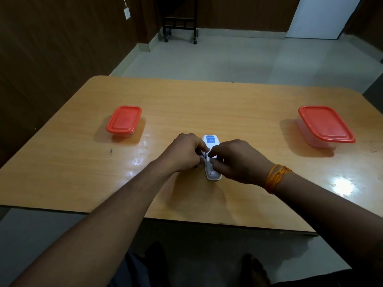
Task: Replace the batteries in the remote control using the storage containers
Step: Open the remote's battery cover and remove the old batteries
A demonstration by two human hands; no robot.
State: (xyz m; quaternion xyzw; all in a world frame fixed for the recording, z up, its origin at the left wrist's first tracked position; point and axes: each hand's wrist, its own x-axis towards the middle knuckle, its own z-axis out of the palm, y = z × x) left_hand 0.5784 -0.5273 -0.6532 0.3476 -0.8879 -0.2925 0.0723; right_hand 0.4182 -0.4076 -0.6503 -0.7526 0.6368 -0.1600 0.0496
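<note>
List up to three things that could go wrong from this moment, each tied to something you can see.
1. Both lidded red-topped clear plastic containers, left and right, are shut, so a hand must leave the white remote control.
2. The left hand and right hand crowd the open compartment; a battery could roll across the glossy wooden table.

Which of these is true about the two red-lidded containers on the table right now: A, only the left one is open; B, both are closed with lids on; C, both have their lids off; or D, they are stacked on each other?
B: the left container and the right container each sit closed under a red lid, far apart on the table, while both hands work at the remote control between them.
</note>
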